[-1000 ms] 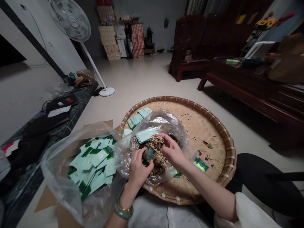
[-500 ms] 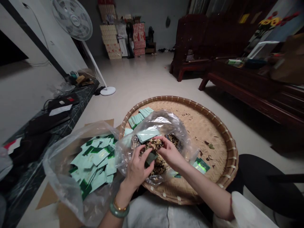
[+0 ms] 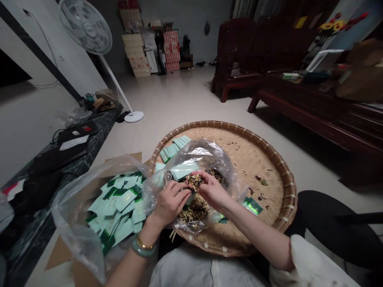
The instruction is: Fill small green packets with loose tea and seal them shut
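My left hand (image 3: pixel 171 202) is closed over the clear plastic bag (image 3: pixel 206 146), fingers around a pale green sachet (image 3: pixel 189 198) that mostly hides beneath them. Between the fingertips of my right hand (image 3: pixel 214 194) is a clump of dried tea mix (image 3: pixel 195 181), brown and yellowish bits, close to the left fingertips. More loose mix (image 3: pixel 196 208) lies in the bag below both hands. A stack of pale green sachets (image 3: pixel 184 171) rests in the bag just beyond them. The bag sits on a round woven bamboo tray (image 3: pixel 254 155).
Left of the tray, a large plastic bag (image 3: pixel 70 213) in a cardboard box (image 3: pixel 61 252) holds many sachets (image 3: pixel 119 207). More sachets (image 3: pixel 175 148) lie at the tray's far left, and green packets (image 3: pixel 252 205) at its right. A black stool (image 3: pixel 323 215) stands right; a fan (image 3: pixel 134 116) stands beyond.
My left fingers have closed together and turned over the sachet, which showed more plainly before. My right hand keeps its pinch on the mix beside it. The view has shifted slightly.
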A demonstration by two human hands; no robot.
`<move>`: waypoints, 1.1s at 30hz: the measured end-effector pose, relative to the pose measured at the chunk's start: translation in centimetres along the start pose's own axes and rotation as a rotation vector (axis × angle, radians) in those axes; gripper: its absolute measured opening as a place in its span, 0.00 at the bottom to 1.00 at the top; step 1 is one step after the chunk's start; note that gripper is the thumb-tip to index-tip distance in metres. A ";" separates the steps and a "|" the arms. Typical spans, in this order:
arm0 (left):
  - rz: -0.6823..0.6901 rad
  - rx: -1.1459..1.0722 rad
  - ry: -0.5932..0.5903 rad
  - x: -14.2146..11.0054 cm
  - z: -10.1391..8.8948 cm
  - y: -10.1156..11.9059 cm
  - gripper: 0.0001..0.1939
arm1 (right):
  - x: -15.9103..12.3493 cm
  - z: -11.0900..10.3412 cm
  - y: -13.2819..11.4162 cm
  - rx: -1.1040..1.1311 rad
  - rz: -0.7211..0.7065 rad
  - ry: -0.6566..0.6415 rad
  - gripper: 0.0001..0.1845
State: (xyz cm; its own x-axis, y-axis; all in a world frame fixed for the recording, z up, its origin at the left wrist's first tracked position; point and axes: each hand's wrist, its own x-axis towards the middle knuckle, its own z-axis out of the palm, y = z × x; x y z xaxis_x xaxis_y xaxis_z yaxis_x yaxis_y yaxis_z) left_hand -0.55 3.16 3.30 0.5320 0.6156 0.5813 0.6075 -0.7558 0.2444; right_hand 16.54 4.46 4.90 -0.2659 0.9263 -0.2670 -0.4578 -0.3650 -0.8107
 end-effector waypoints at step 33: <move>-0.051 -0.172 -0.062 -0.3 0.0 -1.5 0.07 | -0.8 -0.8 -0.6 -0.620 -0.394 -0.254 0.27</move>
State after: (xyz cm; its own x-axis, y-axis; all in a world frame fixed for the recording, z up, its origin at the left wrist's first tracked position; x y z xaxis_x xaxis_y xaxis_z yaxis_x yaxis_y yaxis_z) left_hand -1.58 4.09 2.73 0.5418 0.6628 0.5168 0.5279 -0.7468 0.4044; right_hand 17.73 3.99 5.23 -0.4023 0.8998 0.1687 -0.0205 0.1754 -0.9843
